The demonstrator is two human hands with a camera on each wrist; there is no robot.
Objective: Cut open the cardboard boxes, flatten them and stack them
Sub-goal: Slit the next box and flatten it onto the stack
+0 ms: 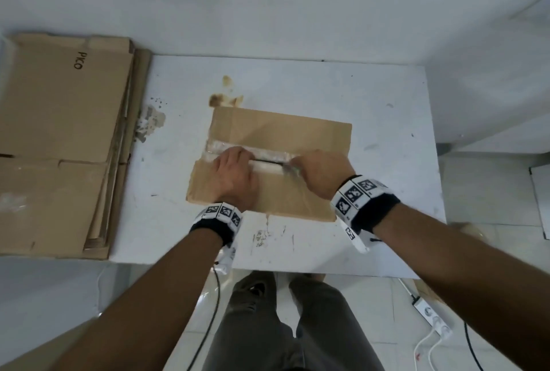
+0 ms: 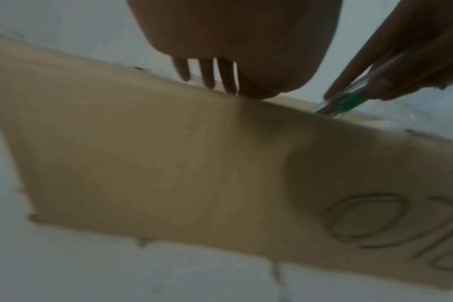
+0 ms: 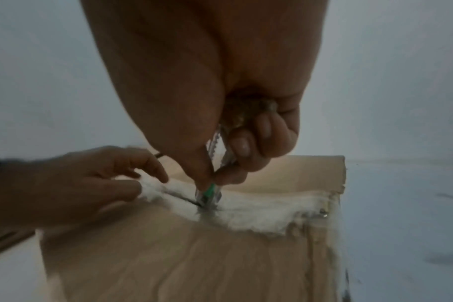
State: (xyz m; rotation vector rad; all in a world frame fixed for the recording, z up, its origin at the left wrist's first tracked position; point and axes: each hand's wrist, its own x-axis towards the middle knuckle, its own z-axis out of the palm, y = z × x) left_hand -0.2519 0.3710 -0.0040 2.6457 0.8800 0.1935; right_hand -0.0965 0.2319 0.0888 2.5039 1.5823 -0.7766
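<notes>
Now, step: slitting the taped seam of the box.
Right hand: curled round the cutter — blade in tape.
Left hand: flat, fingers straight, pressing the flap.
Next: likely draw the blade along the seam — clear of the left fingers.

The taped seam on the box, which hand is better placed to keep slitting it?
Right. The right hand grips the cutter, blade in the taped seam; the left hand presses the box.

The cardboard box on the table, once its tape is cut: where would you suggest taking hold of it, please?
Probably by the right-hand edge of the cardboard box, coming in from the right. That edge lies bare on the table, while the left hand presses the near flap and the right hand holds the cutter in the taped seam.
</notes>
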